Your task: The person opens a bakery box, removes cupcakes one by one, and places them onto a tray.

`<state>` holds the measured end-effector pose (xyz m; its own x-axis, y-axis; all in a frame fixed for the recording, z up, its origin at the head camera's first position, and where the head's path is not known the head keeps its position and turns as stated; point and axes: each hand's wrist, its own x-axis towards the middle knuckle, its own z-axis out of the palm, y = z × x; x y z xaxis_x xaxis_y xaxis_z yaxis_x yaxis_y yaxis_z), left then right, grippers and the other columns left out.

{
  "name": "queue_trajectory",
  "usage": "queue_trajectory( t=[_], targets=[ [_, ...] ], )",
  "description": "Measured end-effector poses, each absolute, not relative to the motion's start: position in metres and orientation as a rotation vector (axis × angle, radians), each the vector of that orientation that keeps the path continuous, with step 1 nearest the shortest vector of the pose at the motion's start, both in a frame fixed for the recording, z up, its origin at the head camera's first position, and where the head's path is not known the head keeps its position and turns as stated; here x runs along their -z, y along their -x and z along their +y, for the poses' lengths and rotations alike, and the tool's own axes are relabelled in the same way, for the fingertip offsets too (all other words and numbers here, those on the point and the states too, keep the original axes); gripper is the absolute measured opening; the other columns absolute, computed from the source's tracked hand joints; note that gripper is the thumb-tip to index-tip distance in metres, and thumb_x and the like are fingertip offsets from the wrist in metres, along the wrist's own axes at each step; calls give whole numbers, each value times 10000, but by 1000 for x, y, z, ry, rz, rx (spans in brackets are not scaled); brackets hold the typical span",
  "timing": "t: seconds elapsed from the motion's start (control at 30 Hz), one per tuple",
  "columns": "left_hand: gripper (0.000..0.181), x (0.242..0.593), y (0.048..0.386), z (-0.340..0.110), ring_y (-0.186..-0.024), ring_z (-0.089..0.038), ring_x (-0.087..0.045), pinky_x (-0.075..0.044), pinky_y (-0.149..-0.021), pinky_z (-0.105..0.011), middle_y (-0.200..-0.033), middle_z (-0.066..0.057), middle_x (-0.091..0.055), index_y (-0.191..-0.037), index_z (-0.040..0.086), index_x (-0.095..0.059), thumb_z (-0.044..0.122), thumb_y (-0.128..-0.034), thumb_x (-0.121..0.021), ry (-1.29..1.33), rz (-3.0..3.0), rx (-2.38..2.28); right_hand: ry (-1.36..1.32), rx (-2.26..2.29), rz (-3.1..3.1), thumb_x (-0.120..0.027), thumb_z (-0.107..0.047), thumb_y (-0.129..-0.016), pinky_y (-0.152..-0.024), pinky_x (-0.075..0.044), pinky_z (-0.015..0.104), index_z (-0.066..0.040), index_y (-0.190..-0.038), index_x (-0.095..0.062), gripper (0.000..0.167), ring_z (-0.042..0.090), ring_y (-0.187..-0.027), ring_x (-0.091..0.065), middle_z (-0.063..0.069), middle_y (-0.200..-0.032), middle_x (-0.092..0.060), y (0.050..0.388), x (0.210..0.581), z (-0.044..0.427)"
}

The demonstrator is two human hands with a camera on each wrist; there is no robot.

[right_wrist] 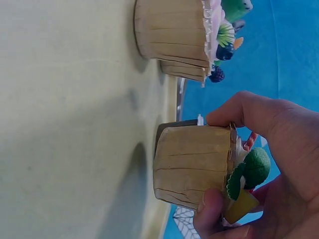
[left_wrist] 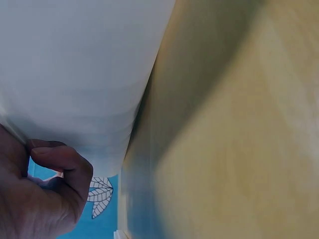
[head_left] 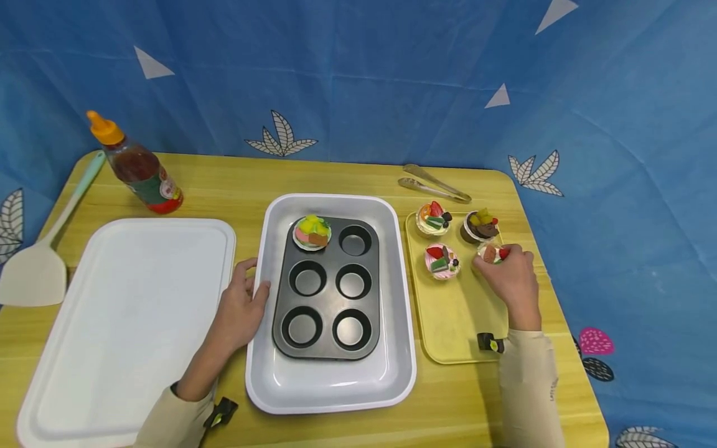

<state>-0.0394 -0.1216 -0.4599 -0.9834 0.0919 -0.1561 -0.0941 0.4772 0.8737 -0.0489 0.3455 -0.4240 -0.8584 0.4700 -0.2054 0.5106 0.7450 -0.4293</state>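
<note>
My right hand (head_left: 516, 287) pinches a cupcake (right_wrist: 192, 162) by its upper edge, over the right side of the yellow tray (head_left: 456, 336); its brown paper cup shows between thumb and fingers in the right wrist view. Three more cupcakes sit on that tray's far part: one with white frosting (head_left: 432, 219), one chocolate (head_left: 480, 225), one pink (head_left: 442, 261). At the left rim of a deep white tray (head_left: 330, 401), my left hand (head_left: 238, 314) grips the edge. Inside that tray lies a dark muffin tin (head_left: 330, 298), with a yellow-topped cupcake (head_left: 312, 233) in its far left cup.
A flat white tray (head_left: 134, 323) lies to the left. Beyond it stands a sauce bottle (head_left: 142, 171) with an orange cap, and a spatula (head_left: 36, 274) lies at the left edge. Metal tongs (head_left: 437, 183) rest behind the yellow tray. A blue cloth (head_left: 358, 81) hangs behind the table.
</note>
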Motion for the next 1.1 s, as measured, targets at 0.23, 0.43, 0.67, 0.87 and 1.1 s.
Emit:
queue_trajectory(
  t=[0.23, 0.43, 0.67, 0.87, 1.1],
  targets=[
    [473, 460, 39, -121, -860, -280, -717, -551, -661, -328, -1174, -266, -672, -1466, 37, -342, 144, -1032, -498, -2, 2530, -1538, -824, 737, 2827, -604, -416, -853, -773, -425, 522, 83, -1240, -450, 650, 391, -922, -466, 300, -1195, -411, 47, 432, 345],
    [475, 461, 39, -122, -842, -274, -716, -552, -647, -320, -1166, -259, -676, -1469, 37, -339, 146, -1034, -495, 2, 2520, -1545, -820, 731, 2832, -606, -420, -859, -776, -432, 529, 97, -1257, -450, 670, 397, -916, -478, 302, -1188, -416, 46, 438, 346],
    [478, 460, 39, -122, -879, -294, -713, -558, -666, -329, -1175, -268, -670, -1470, 23, -332, 136, -1034, -490, 6, 2520, -1549, -826, 726, 2822, -592, -441, -858, -785, -427, 522, 80, -1269, -436, 682, 397, -911, -473, 291, -1190, -401, 46, 439, 345],
    [481, 459, 39, -122, -895, -302, -714, -562, -677, -340, -1192, -275, -661, -1472, 17, -329, 130, -1033, -490, 7, 2511, -1557, -803, 728, 2803, -600, -450, -858, -779, -422, 530, 58, -1273, -410, 683, 404, -901, -469, 295, -1196, -381, 47, 438, 344],
    [488, 459, 39, -123, -886, -294, -713, -566, -685, -357, -1178, -266, -667, -1480, 29, -323, 152, -1037, -488, 6, 2501, -1554, -771, 728, 2792, -621, -485, -873, -814, -428, 565, 66, -1322, -394, 746, 423, -932, -477, 324, -1223, -379, 46, 437, 343]
  ],
)
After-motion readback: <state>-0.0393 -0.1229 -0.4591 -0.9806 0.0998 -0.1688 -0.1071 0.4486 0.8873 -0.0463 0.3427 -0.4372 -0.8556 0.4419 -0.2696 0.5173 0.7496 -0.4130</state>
